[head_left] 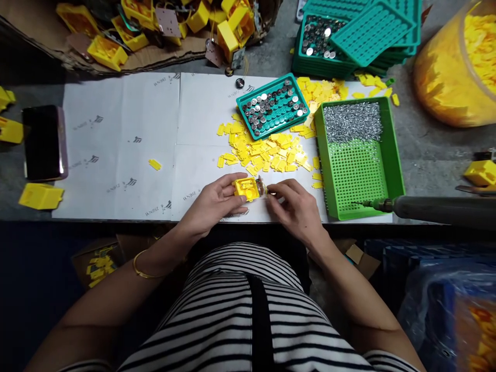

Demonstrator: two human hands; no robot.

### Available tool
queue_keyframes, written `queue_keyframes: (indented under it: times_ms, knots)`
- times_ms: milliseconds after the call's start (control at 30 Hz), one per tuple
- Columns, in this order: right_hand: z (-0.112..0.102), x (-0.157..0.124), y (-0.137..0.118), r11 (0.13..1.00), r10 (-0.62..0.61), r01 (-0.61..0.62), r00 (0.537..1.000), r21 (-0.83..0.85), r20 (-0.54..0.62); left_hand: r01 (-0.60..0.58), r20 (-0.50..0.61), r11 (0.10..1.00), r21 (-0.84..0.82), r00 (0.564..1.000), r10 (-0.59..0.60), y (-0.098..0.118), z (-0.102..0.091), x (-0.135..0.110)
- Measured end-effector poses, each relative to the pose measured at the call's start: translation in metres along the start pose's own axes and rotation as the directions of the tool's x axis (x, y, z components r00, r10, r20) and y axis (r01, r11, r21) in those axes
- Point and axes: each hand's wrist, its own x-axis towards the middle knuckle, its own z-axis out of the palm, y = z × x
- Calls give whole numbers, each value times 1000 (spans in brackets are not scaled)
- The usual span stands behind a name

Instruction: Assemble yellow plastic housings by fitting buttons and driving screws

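My left hand (207, 206) grips a small yellow plastic housing (251, 193), its open side up, showing a round recess inside. At the right end of the housing is a small dark part (261, 184) with what look like thin wires. My right hand (298, 209) is beside it, with thumb and fingertips closed together around something small that I cannot make out. Just beyond the hands lies a spread of loose flat yellow plastic pieces (271, 150). On them rests a tilted teal tray (248, 128) with several small round metal parts.
A green basket (395, 155) of metal pins or screws stands right, with a screwdriver-like tool (434, 207) reaching over it. Behind are stacked teal trays (372, 31), a tub (437, 77) of yellow pieces and a cardboard box (39, 31). A phone (43, 142) lies left.
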Motion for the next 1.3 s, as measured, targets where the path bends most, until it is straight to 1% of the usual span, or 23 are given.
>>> queue_keyframes:
  times_ms: [67,100,167,267,367,467,600,700,800,867,900,933,967,1000,1033,1100,1133,1167,1200,1233,1300]
  knots:
    - [-5,2,4,1000,0,0,1000,27,14,12,2,1000,0,1000,-12,3,-1,0]
    - [-7,4,6,1000,-7,6,999,18,40,14,3,1000,2,1000,-14,4,-2,0]
    - [-12,7,8,1000,-29,30,992,-6,124,14,5,1000,7,1000,-14,4,-3,0]
    - [-19,13,8,998,-41,51,967,-32,251,18,16,1000,7,1000,-18,4,-4,1]
    - [-26,16,5,996,-29,54,940,-65,339,19,22,1000,6,1000,-19,4,-5,2]
    - [-31,18,3,996,-26,57,923,-71,384,16,24,1000,10,1000,-16,4,-6,2]
    - [-33,18,3,995,-36,70,910,-68,414,7,34,1000,17,999,-7,4,-7,2]
    - [-32,17,3,995,-39,75,911,-72,411,10,38,1000,16,999,-10,4,-8,2]
    - [-27,13,3,994,-34,71,925,-86,377,9,33,1000,6,999,-9,4,-7,2]
    - [-22,10,5,995,-19,47,948,-82,317,17,29,1000,-19,999,-16,4,-7,1]
    - [-20,8,6,998,-3,18,963,-53,270,34,35,999,-40,999,-33,4,-8,1]
    - [-17,6,7,1000,23,-26,978,10,209,65,52,996,-66,997,-62,3,-8,1]
    - [-14,5,8,990,67,-85,986,111,152,109,81,990,-94,991,-102,3,-8,1]
    - [-12,4,8,959,129,-153,985,241,112,161,119,980,-118,982,-147,2,-8,1]
    - [-11,3,7,897,201,-223,975,381,98,209,155,969,-133,970,-188,1,-7,0]
    - [-9,2,4,725,308,-328,941,606,141,255,198,958,-134,954,-226,-1,-5,-1]
    - [-9,2,1,665,322,-353,931,659,174,247,200,961,-122,955,-220,-3,-3,-3]
    - [-9,2,-2,647,314,-358,930,674,192,221,192,970,-104,961,-198,-4,-1,-4]
    - [-10,2,-6,671,291,-341,938,659,189,183,177,980,-83,970,-166,-5,2,-5]
    - [-11,2,-9,724,259,-310,950,616,173,140,160,988,-61,979,-129,-7,4,-6]
    - [-15,1,-15,853,187,-233,972,468,142,50,126,999,-14,991,-48,-8,8,-7]
